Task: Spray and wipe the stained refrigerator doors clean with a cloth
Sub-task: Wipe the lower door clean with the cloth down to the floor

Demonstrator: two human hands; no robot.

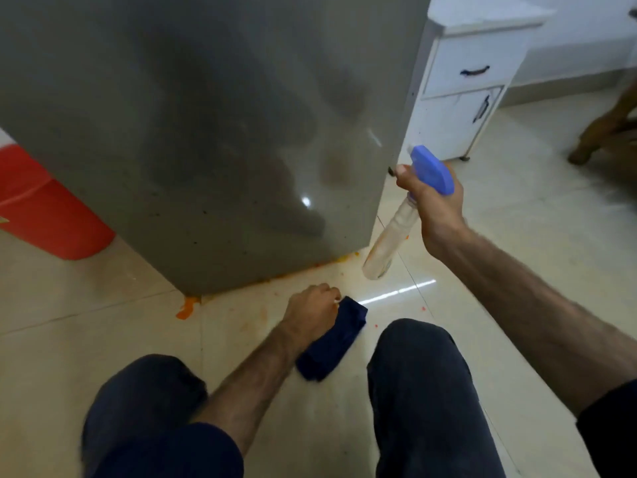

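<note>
The grey refrigerator door (206,132) fills the upper left, its lower part dotted with small dark specks. My right hand (436,208) grips a clear spray bottle (389,239) with a blue trigger head, held just right of the door's lower corner, nozzle towards the door. My left hand (312,313) holds a dark blue cloth (332,345) low over the floor, below the door's bottom edge. Orange splatter (188,307) lies on the tiles at the fridge's base.
A red bin (51,215) stands left of the fridge. A white cabinet (462,91) with dark handles is behind on the right, and wooden furniture legs (606,129) at far right. My knees (417,367) in dark trousers are bent over the pale tiled floor.
</note>
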